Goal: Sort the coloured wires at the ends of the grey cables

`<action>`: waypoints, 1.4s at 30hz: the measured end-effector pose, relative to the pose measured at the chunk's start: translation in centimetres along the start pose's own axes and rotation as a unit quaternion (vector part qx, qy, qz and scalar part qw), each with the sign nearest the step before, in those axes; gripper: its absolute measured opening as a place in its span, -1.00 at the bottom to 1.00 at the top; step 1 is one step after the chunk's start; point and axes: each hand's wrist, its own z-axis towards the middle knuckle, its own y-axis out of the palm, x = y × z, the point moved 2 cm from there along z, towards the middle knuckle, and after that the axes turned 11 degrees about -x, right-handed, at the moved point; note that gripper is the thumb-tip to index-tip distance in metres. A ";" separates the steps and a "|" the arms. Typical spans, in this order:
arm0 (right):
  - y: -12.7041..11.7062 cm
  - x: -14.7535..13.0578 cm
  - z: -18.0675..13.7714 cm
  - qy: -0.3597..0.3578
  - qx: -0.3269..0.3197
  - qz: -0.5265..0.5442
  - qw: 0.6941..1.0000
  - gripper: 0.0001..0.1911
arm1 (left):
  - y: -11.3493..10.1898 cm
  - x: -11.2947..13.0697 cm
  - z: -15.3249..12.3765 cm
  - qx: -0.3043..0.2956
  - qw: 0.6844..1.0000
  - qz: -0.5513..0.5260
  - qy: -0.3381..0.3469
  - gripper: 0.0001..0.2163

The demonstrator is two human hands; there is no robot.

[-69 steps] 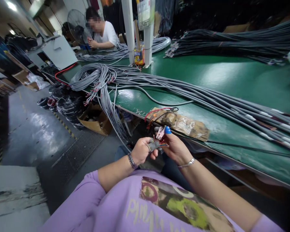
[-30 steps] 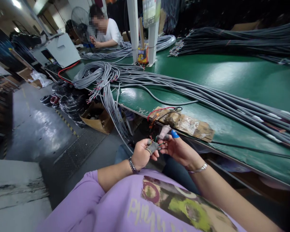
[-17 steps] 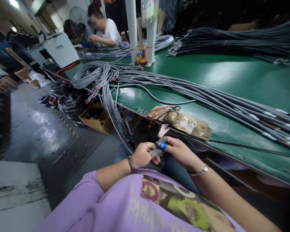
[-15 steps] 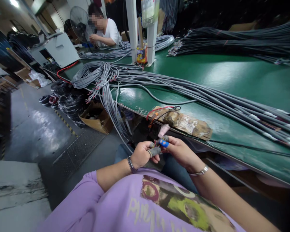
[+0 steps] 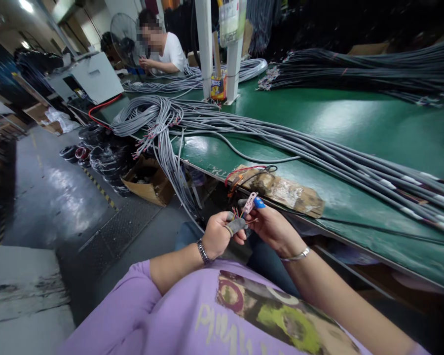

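Observation:
Over my lap, just below the table's edge, my left hand (image 5: 217, 233) is closed round the end of a grey cable (image 5: 237, 225). Thin coloured wires (image 5: 237, 212) fan out of that end. My right hand (image 5: 272, 225) pinches a small pink connector (image 5: 249, 202) beside the wires, a blue cot on its fingertip. Both hands almost touch.
A green table (image 5: 355, 118) carries a long bundle of grey cables (image 5: 318, 150) and a taped cardboard pad (image 5: 281, 190) with red and black wires. White posts (image 5: 218, 49) stand at the back. Another person (image 5: 163, 49) works at the far left. A cardboard box (image 5: 148, 180) sits on the floor.
My right hand has lifted the pink connector slightly and straightened its fingers; the blue fingertip now points up beside the wires. My left hand has stayed in place.

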 end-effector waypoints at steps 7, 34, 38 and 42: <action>-0.6 0.5 -0.7 -0.158 0.135 -0.186 0.960 -0.66 | -0.1 -0.1 0.4 0.021 0.999 0.020 0.018 -0.61; 0.2 1.5 -1.2 0.011 -0.059 0.003 0.998 -0.68 | -0.9 -1.2 -0.1 0.014 0.999 0.035 0.005 -0.63; 0.6 1.4 -1.6 -0.005 -0.032 -0.040 0.999 -0.79 | -1.0 -1.2 -0.3 0.004 0.999 0.048 -0.001 -0.65; 0.7 1.3 -1.5 0.003 -0.011 -0.090 0.996 -0.77 | -0.9 -1.0 -0.3 -0.007 0.998 0.062 -0.006 -0.67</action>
